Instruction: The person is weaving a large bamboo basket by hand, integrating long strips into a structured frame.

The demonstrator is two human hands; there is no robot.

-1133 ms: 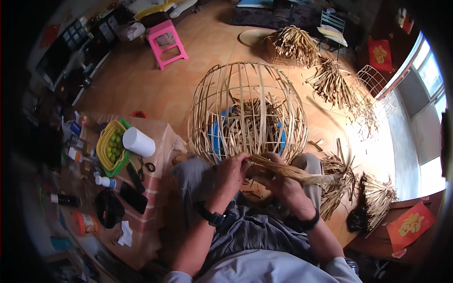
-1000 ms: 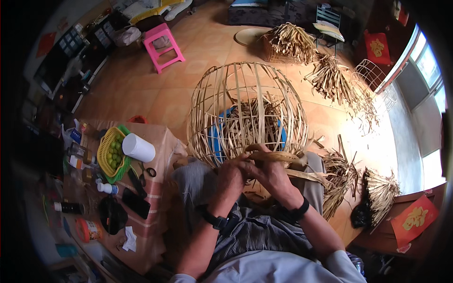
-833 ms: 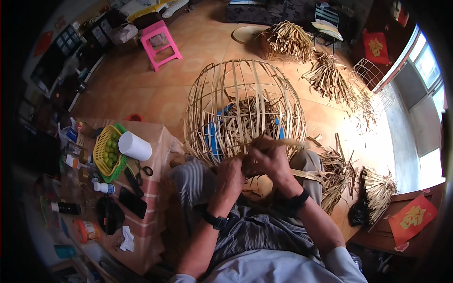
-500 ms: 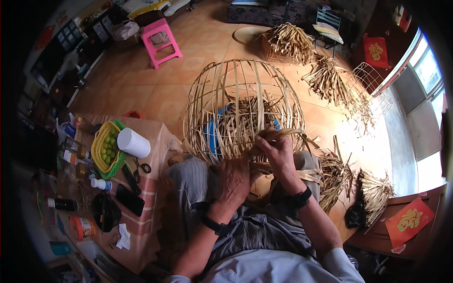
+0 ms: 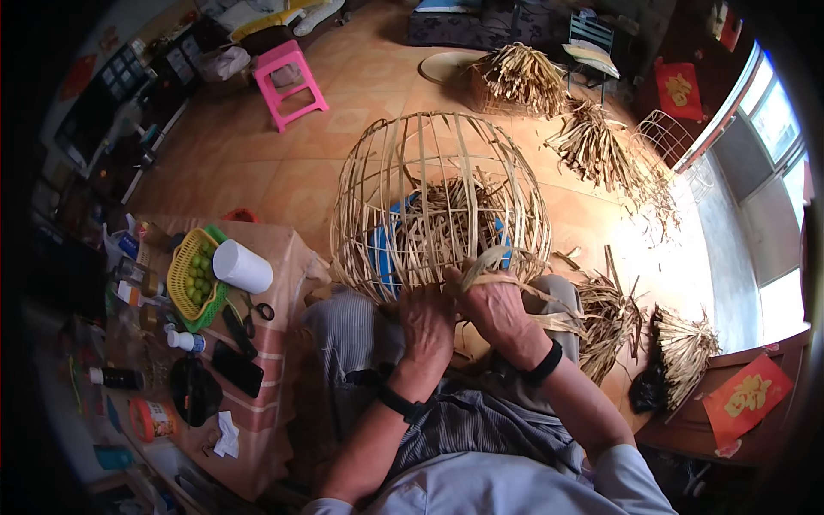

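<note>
A large round openwork basket (image 5: 442, 156) of pale woven strips stands between my knees. My left hand (image 5: 427, 324) is closed on its near edge, the fingertips mostly hidden by the back of the hand. Close beside it, my right hand (image 5: 496, 314) is closed on a dried leaf strip (image 5: 487, 262) at the same edge. Long loose ends (image 5: 558, 321) of strip trail from there to the right, over my knee. Through the basket's ribs show a blue container (image 5: 384, 249) and a heap of dried strips (image 5: 446, 225).
Bundles of dried strips (image 5: 685, 352) lie at right; another heap tops a basket (image 5: 502, 99) at the back. At left, a cloth-covered table (image 5: 279, 360) carries a yellow basket of green fruit (image 5: 190, 275), a white canister (image 5: 243, 266), scissors (image 5: 260, 313) and a phone (image 5: 238, 369). A pink stool (image 5: 292, 84) stands farther off.
My right hand has come down and slightly left, closer to my left hand, its back now turned up. The strip it holds has dropped to the basket's near edge.
</note>
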